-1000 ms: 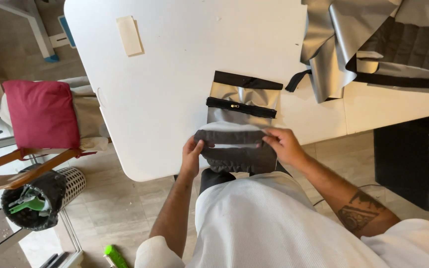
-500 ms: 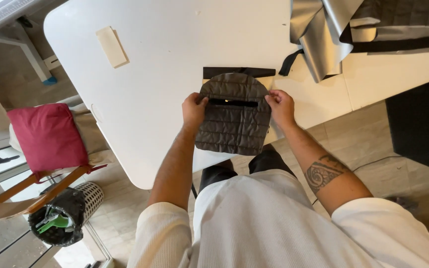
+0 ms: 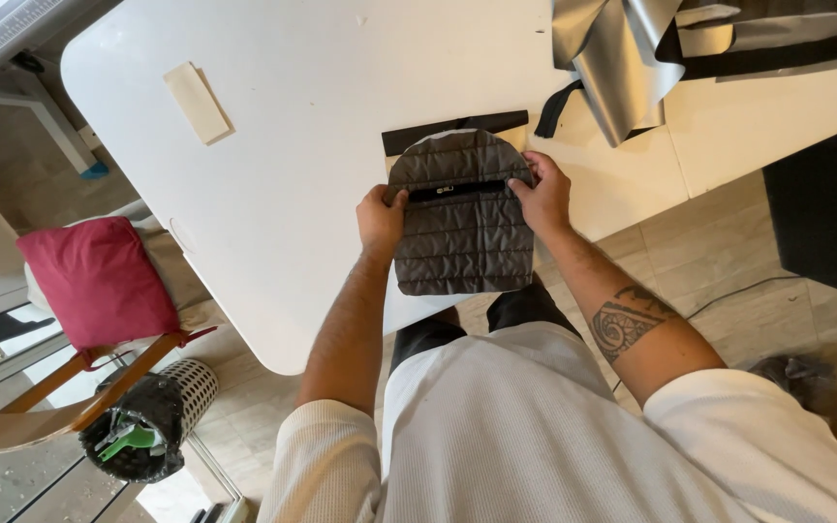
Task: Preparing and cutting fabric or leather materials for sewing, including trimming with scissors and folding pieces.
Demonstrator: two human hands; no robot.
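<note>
Two hands | left hand (image 3: 381,217), right hand (image 3: 541,195) | fingers pinch quilted grey panel (image 3: 461,228) | white table (image 3: 283,126)

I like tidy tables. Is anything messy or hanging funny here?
Yes. The quilted grey panel held by the left hand and right hand hangs partly off the white table. At the far right, silver fabric lies crumpled in a heap.
</note>
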